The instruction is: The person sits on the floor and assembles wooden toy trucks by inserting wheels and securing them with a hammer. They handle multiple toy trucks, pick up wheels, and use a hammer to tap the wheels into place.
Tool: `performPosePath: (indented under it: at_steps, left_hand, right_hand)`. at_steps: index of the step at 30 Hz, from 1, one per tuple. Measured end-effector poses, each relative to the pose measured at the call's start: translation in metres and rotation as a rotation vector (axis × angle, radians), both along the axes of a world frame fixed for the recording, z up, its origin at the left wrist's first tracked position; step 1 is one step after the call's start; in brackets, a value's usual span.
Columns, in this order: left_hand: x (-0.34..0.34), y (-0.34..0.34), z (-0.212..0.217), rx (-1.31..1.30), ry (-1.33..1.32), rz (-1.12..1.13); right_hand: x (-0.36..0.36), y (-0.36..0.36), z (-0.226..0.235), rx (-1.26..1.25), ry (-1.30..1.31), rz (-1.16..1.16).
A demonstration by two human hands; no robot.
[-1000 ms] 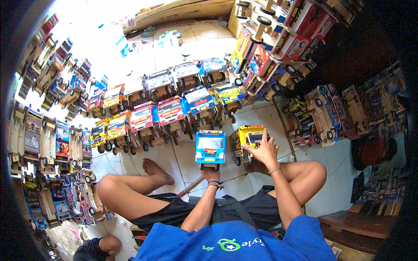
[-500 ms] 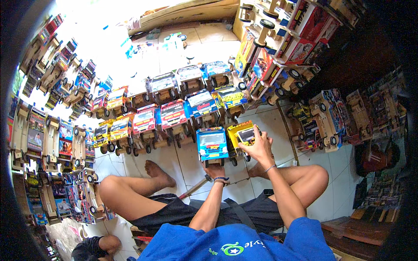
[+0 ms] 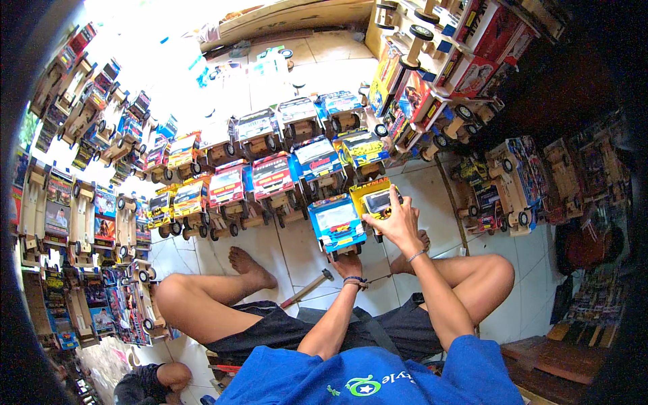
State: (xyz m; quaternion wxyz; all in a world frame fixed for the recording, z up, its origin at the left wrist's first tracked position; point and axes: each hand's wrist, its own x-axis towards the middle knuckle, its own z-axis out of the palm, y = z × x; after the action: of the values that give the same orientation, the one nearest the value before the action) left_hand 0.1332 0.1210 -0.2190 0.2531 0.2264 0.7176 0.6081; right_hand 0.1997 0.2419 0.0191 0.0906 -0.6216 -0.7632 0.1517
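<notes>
A blue toy truck (image 3: 336, 221) is tilted in front of me, its wheels toward my body. My left hand (image 3: 349, 265) reaches up beneath its front end and grips it from below; the fingers are mostly hidden. Right beside it is a yellow toy truck (image 3: 376, 200) with a dark windscreen. Across that truck's front lies my right hand (image 3: 399, 221), closed on its side with the index finger stretched along the windscreen and the thumb toward the blue truck. The two trucks appear to touch. On the tiles between my legs rests a hammer (image 3: 307, 289).
Rows of toy trucks (image 3: 273, 177) stand ahead. More wooden trucks are stacked at the left (image 3: 81, 223), and a tall stack (image 3: 432, 81) rises at the far right. Another person's bent leg (image 3: 172, 378) shows at lower left. A wooden board (image 3: 290, 25) lies at the back.
The blue truck has shifted right and tilted, closer against the yellow one, with my left hand moving along. My right hand keeps its hold. More of the hammer's head now shows.
</notes>
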Motion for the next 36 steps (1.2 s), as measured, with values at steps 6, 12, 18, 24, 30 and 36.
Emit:
performPosePath:
  at_steps: [6,12,18,24,30,36]
  left_hand:
    - [-0.005,-0.001,0.028,-0.758,0.702,-0.352]
    - [-0.019,0.003,0.047,-0.597,0.652,-0.381]
    - [-0.020,-0.005,0.037,-0.401,0.628,-0.231]
    - [-0.036,-0.013,0.041,-0.143,0.274,-0.181]
    - [-0.051,-0.043,0.046,-0.323,0.272,-0.423]
    - [-0.060,-0.049,0.056,-0.187,0.338,-0.522]
  right_hand:
    - [-0.003,0.000,0.006,-0.036,0.016,-0.031]
    - [-0.007,0.005,0.006,-0.092,-0.007,-0.042]
    - [-0.002,0.006,-0.003,-0.044,0.033,0.015]
    - [0.010,0.013,-0.005,-0.028,0.025,0.019]
    - [0.039,0.021,0.040,-0.160,0.108,0.056]
    - [0.156,0.047,0.145,-0.128,0.331,0.043]
